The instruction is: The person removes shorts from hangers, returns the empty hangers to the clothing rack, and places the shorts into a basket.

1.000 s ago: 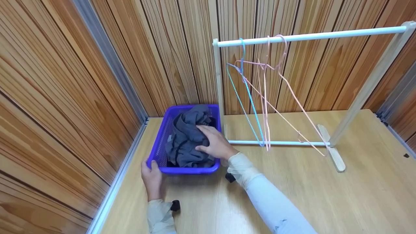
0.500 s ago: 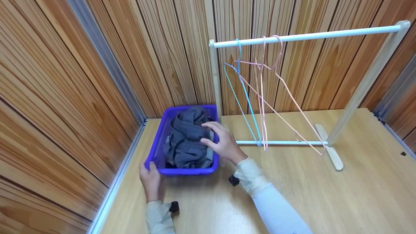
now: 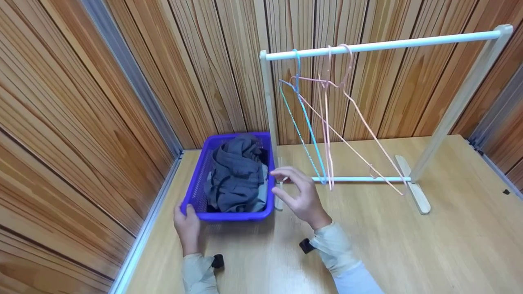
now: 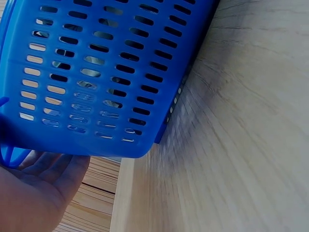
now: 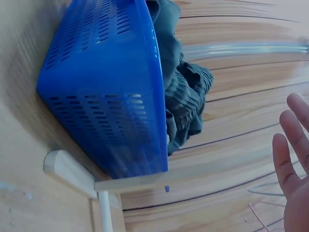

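Note:
A purple-blue plastic basket [image 3: 239,216] with slotted walls stands at the left of the table. Dark grey crumpled clothing [image 3: 237,173] fills it, and a lighter grey piece of cloth [image 3: 262,190] shows along its right side. My left hand [image 3: 188,230] grips the basket's front left corner, thumb over the rim; in the left wrist view its fingers [image 4: 50,166] lie against the outside. My right hand [image 3: 304,200] hovers just right of the basket with fingers loosely bent, holding nothing. In the right wrist view, those fingers [image 5: 289,145] are apart from the basket.
A clothes rack [image 3: 380,43] with a white top bar stands right of the basket. A blue hanger [image 3: 309,126] and pink hangers [image 3: 369,126] hang from it. Wood-patterned walls [image 3: 61,122] close off the left and back.
My right hand has drawn away from the clothing, moving right and toward me, past the basket's rim. The clothing stays in the basket. My left hand keeps its grip on the corner.

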The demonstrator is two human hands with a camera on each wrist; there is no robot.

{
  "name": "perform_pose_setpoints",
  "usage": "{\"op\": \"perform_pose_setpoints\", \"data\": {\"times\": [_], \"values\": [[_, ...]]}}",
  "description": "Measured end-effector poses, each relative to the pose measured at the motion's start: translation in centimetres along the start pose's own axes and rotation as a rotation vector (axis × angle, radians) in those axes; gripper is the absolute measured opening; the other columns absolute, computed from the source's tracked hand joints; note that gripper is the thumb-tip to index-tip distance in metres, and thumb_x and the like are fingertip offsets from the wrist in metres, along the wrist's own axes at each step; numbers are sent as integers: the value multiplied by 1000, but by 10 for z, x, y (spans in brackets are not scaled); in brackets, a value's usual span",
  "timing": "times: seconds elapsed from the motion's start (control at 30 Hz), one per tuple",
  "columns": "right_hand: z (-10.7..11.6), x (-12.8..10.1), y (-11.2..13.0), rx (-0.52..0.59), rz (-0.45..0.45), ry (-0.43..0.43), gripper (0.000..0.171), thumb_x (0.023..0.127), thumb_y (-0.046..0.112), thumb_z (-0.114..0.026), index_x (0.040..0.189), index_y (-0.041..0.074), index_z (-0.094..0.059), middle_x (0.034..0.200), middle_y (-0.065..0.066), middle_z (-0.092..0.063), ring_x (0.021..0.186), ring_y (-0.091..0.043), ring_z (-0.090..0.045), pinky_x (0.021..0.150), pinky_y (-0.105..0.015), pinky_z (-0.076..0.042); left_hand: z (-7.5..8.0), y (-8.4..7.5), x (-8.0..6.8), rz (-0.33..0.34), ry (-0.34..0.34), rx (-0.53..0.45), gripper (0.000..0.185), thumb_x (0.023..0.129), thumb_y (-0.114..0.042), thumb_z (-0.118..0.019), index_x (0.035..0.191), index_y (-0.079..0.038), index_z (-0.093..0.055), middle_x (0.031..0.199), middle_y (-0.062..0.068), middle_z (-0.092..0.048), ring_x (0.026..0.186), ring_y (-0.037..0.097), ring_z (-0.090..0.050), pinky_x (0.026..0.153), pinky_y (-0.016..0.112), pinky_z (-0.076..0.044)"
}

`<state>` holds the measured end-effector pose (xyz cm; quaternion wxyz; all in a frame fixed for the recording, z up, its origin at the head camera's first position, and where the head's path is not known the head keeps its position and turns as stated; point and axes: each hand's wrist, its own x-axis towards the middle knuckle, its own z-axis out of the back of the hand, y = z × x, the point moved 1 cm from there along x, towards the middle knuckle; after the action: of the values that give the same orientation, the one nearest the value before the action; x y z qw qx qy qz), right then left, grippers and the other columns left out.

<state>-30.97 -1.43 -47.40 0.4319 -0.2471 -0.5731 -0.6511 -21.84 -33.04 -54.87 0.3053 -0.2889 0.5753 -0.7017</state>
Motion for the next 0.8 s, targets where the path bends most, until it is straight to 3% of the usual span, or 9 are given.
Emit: {"op": "perform_pose_setpoints", "data": {"times": [0.4, 0.63, 0.8], "values": [[28, -27, -5, -123, 161, -75, 37, 83, -4, -80, 119, 4, -75, 113, -15, -78, 100, -23, -71, 91, -24, -57, 2, 1, 1, 18, 19, 6, 49, 112, -18, -38, 155, 5, -41, 162, 31, -44, 155, 46, -39, 132, 58, -29], [46, -38, -13, -205, 193, -103, 36, 78, -7, -80, 113, 4, -76, 109, -12, -79, 102, -28, -74, 96, -20, -56, 2, 1, -2, 46, 31, -7, 49, 113, -19, -38, 156, 4, -41, 162, 31, -45, 153, 45, -42, 131, 58, -31], [60, -42, -19, -338, 235, -129, 20, 90, 11, -77, 109, 5, -77, 107, -12, -79, 102, -30, -73, 105, -22, -51, 2, -2, -1, 40, 10, 15, 49, 113, -20, -39, 155, 4, -42, 161, 32, -46, 152, 47, -43, 130, 59, -32]]}}
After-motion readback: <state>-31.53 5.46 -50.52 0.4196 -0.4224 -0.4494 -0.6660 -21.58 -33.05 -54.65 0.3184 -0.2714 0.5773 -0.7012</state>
